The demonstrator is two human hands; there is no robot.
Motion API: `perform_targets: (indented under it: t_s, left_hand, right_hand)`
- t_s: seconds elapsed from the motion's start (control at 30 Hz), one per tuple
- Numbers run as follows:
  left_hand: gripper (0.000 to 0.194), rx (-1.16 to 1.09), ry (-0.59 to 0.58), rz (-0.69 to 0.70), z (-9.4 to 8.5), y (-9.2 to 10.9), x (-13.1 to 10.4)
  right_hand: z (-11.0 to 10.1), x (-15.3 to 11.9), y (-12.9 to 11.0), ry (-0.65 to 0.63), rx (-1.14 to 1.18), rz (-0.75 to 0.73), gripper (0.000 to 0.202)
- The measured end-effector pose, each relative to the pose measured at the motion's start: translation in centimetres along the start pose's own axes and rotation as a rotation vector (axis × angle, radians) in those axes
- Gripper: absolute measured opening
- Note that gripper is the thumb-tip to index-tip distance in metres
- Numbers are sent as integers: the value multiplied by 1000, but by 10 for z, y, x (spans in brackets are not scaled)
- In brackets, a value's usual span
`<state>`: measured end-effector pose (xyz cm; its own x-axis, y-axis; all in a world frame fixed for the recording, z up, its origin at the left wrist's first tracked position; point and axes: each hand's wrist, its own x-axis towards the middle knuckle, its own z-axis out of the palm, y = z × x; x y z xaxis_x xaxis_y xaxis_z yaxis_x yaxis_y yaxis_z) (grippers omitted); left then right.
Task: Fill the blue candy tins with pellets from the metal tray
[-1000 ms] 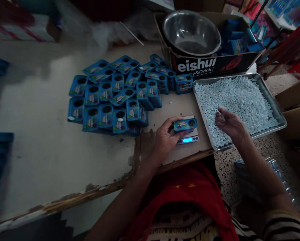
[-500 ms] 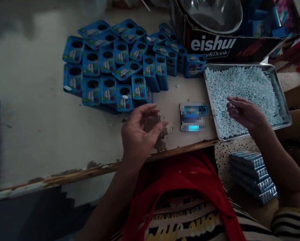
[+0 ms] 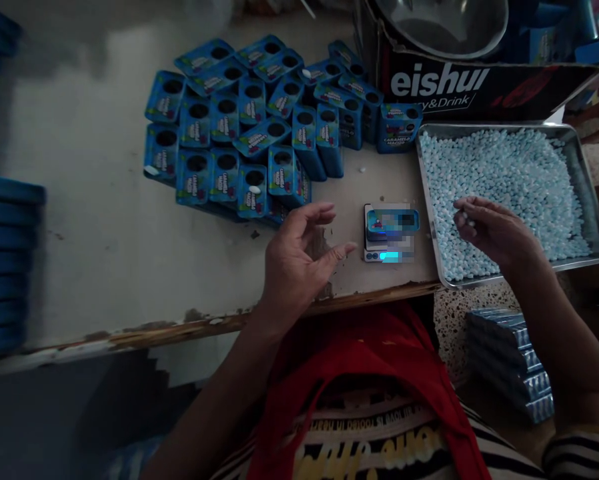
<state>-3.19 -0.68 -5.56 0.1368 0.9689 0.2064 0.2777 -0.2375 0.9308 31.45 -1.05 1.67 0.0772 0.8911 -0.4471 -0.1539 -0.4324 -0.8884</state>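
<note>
My left hand (image 3: 304,260) hovers over the table (image 3: 104,267), thumb and fingers apart, holding nothing. To its right a small digital scale (image 3: 372,256) with a lit display bears one blue box (image 3: 379,221). My right hand (image 3: 499,230) is above the left part of a metal tray (image 3: 577,137) of pale blue and white candies (image 3: 519,167), a few candies (image 3: 467,219) pinched in its fingers. Many blue boxes (image 3: 224,120) with dark round openings stand grouped beyond my left hand. One white candy (image 3: 255,191) lies on a box top.
A black carton (image 3: 434,87) with a metal bowl (image 3: 449,27) stands behind the tray. Blue stacks (image 3: 4,260) rise at the left edge. Wrapped packs (image 3: 514,363) are piled below the tray. The table's front edge (image 3: 179,330) is chipped.
The view has shifted, bringing more of the blue stacks at the left into sight. My left hand is slightly nearer the scale. My right hand still holds candies over the tray.
</note>
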Motion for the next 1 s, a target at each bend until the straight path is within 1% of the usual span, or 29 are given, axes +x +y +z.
perform_targets:
  t_s: [0.17,0.23,0.33,0.4,0.47,0.53,0.6,0.67,0.7,0.8,0.9,1.0]
  left_hand:
    - [67,75,-58,-118,12,7,4]
    - [67,80,-74,-133,20,6,7]
    - [62,63,-98,-127,31,2,11]
    - [60,53,-116,-140,36,0,12]
    - [60,51,-137,-171,37,0,13]
    - [61,44,-141,-194,35,-1,13]
    - [62,25,-124,-198,30,-4,12]
    - [62,14,-109,-203,24,-8,11]
    - [63,12,-107,-211,21,-9,11]
    - [65,6,-105,-247,12,-12,12]
    - [65,7,-115,-260,5,-12,14]
    - [63,25,-139,-248,0,-10,15]
  right_hand:
    - [5,0,-2,-94,-66,-36,35]
    - [10,1,-2,-103,-80,-63,42]
    - [22,4,-4,-105,-129,-135,46]
    - [34,6,-7,-120,-230,-206,47]
    - [47,6,-12,-138,-441,-311,45]
    - [61,5,-19,-160,-727,-427,34]
    - [73,3,-27,-194,-993,-502,19]
    - [82,2,-33,-226,-1180,-520,9]
    - [85,1,-36,-235,-1241,-520,7]
    - [89,0,-40,-235,-1311,-520,8]
    - [88,2,-41,-209,-1298,-509,18]
    - [85,5,-42,-215,-1254,-494,21]
